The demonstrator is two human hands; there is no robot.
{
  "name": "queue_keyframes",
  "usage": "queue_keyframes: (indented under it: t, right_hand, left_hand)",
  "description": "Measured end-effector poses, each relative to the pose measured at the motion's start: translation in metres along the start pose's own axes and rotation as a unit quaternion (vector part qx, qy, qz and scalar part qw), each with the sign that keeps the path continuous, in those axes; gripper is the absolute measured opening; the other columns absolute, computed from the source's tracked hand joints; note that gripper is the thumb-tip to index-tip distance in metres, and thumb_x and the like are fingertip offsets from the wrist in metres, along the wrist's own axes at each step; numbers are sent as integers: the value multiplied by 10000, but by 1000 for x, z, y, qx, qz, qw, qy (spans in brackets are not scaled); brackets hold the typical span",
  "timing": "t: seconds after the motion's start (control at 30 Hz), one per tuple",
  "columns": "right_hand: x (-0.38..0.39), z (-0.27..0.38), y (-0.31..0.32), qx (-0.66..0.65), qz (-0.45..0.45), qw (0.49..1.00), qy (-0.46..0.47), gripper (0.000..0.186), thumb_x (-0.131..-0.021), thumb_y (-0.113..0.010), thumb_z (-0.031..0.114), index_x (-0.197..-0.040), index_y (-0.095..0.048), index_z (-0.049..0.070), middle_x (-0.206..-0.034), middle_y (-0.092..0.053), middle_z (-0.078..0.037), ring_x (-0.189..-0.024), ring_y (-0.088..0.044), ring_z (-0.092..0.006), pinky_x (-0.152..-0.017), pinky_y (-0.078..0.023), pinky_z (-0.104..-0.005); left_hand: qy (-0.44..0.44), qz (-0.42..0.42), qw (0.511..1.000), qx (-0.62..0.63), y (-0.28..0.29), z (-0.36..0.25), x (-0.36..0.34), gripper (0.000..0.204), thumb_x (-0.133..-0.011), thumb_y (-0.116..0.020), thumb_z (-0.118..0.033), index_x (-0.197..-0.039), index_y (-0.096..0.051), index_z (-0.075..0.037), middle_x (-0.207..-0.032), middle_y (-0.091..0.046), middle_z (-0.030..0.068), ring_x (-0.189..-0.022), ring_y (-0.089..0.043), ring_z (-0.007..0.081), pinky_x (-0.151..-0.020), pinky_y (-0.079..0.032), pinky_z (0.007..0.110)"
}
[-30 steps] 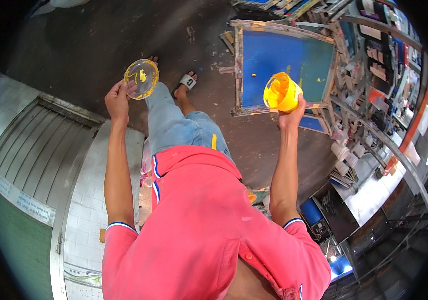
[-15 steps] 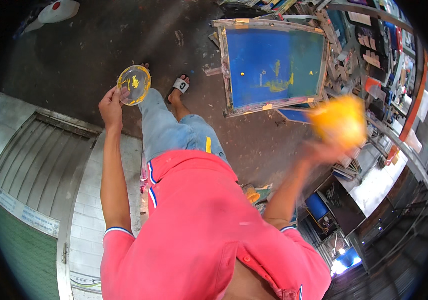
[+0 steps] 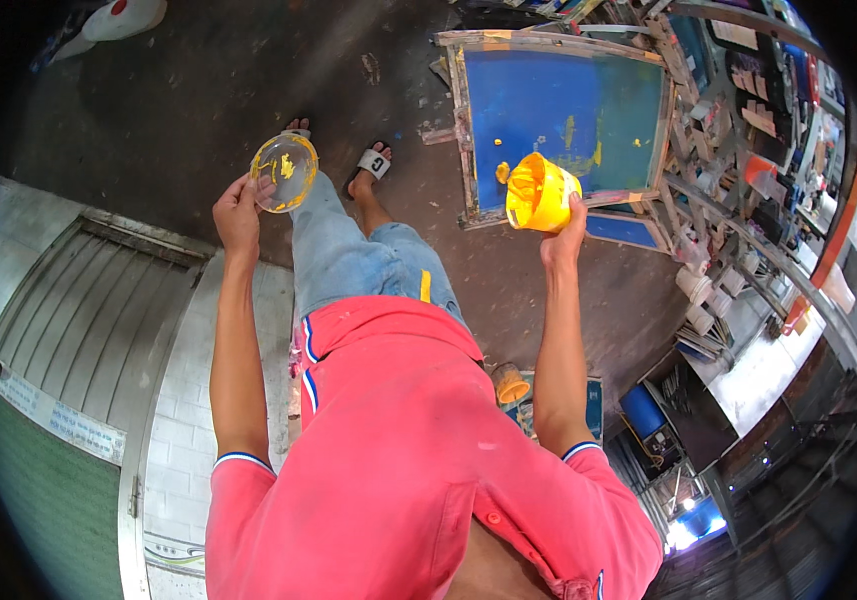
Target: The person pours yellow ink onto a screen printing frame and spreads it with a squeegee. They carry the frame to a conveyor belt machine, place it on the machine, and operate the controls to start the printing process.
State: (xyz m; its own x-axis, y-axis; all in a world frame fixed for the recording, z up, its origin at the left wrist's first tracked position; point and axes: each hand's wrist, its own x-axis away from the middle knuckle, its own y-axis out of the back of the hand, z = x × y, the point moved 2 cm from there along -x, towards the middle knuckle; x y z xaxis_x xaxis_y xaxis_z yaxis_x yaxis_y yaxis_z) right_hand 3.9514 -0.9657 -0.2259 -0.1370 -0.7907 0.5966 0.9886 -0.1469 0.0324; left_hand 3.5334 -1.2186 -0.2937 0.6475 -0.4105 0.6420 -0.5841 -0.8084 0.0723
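My left hand (image 3: 239, 215) pinches the rim of a clear round plastic lid (image 3: 285, 172) smeared with yellow paint. My right hand (image 3: 567, 232) grips the side of a yellow-coated paint tub (image 3: 546, 195). The tub is tilted, its open mouth toward the left, with thick yellow paint inside. Beside the mouth shows a yellow blob (image 3: 503, 172); whether it hangs in the air or lies on the surface behind cannot be told. Behind the tub is a wood-framed screen (image 3: 524, 95) with a blue and green face and yellow smears. The tub hides part of its lower edge.
Dark floor (image 3: 199, 90) lies ahead, with my sandalled feet on it. A metal shutter door (image 3: 79, 310) and pale wall stand at left. Frames and plastic cups (image 3: 697, 285) crowd the right. A yellow-brown pot (image 3: 511, 384) sits beside my right elbow.
My right hand has swung the tub leftward, from the right of the screen to in front of its lower edge. A yellow blob now shows beside the tub. The left hand stays nearly still.
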Motion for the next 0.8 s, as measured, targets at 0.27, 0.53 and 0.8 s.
queue_keyframes:
  t: [0.27, 0.53, 0.8]
  right_hand:
    - [-1, -32, -4, 46, -42, 982, 179, 448, -887, -578, 227, -1251, -467, -9, -1167, -547, -107, -1054, -525, -184, -918, -416, -315]
    - [-19, -39, -13, 166, -41, 953, 250, 385, -893, -556, 150, -1215, -477, -45, -1150, -559, -128, -1046, -532, -199, -931, -408, -327]
    - [-3, -4, -12, 112, -11, 977, 182, 385, -891, -486, 222, -1206, -463, 2, -1114, -566, -134, -1071, -565, -246, -926, -456, -386]
  left_hand:
    - [-3, 15, 1000, 5, -7, 6, -1, 266, -963, -508, -91, -1145, -601, 78, -990, -687, 145, -849, -681, 174, -748, -546, 276]
    - [13, -13, 998, -64, 15, 17, 7, 264, -950, -509, -78, -1135, -610, 81, -984, -690, 129, -854, -680, 171, -744, -542, 270]
    - [-8, -3, 999, -41, 2, 7, 2, 275, -966, -508, -110, -1137, -616, 77, -983, -692, 126, -856, -681, 177, -762, -546, 280]
